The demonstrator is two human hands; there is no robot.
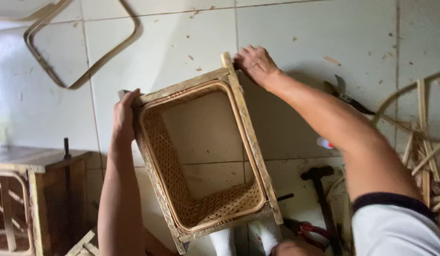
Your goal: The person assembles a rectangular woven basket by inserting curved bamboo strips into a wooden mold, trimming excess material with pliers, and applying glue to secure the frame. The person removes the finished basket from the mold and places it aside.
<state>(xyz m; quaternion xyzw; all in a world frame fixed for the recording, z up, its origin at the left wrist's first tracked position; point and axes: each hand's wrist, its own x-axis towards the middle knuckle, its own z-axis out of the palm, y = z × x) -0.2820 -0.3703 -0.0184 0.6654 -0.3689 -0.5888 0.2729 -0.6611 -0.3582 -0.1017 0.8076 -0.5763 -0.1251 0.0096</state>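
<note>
A rectangular woven bamboo basket frame (251, 142) with no bottom stands in the middle of the view; the tiled floor shows through it. My left hand (124, 116) grips its far left corner. My right hand (254, 63) holds the far right corner, where a wooden post sticks out. Both arms reach forward from the bottom of the view. The basket's woven walls are edged with flat wooden strips.
A bent bamboo hoop (82, 42) lies on the floor tiles at the top left. A wooden bench (40, 163) stands at the left. A hammer (319, 182), red-handled pliers (307, 230), shears (345, 95) and loose bamboo strips (421, 142) lie at the right.
</note>
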